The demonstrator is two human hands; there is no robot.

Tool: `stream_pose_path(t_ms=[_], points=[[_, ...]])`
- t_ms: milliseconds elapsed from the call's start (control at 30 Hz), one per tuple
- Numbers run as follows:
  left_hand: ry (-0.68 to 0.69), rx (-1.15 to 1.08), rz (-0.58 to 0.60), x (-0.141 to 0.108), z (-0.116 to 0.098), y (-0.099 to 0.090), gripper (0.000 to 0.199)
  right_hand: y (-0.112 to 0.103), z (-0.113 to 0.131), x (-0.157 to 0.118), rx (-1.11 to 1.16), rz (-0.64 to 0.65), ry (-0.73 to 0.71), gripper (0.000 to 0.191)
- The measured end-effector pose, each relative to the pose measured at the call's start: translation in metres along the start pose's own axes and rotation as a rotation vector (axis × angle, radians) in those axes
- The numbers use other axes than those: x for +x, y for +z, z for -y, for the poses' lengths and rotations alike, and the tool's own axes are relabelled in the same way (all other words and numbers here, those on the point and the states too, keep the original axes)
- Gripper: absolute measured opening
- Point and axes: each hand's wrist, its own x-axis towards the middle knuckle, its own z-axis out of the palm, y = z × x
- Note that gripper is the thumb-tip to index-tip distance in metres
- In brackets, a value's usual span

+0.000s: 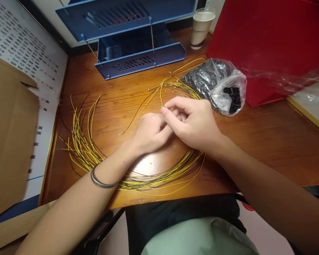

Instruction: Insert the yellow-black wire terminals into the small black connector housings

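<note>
My right hand (196,120) is closed, with thumb and forefinger pinching the tip of a yellow wire (161,92) that arcs up and back to the bunch. Close against it, my left hand (152,132) is curled shut, its fingertips hidden under the right hand, so what it holds cannot be made out. Around both hands lies a loose loop of thin yellow and black wires (159,181) on the wooden table. Their loose ends (79,134) fan out at the left. Small metal tips show on the ends beyond my hands.
A clear plastic bag (212,83) of small black pieces lies beyond my right hand. Behind stand a blue two-tier rack (140,63), a paper cup (201,32) and a large red box or bag (271,46). Cardboard (10,134) rises at the left, beside a printed sheet (23,46).
</note>
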Motion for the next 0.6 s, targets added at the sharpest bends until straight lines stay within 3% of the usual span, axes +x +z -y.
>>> stream_pose_path(t_ms=[600], points=[[0.026,0.007,-0.010,-0.0007,0.0025,0.0020,0.047,0.0008,0.0013,0.0005,0.017,-0.004,0.034,0.024]])
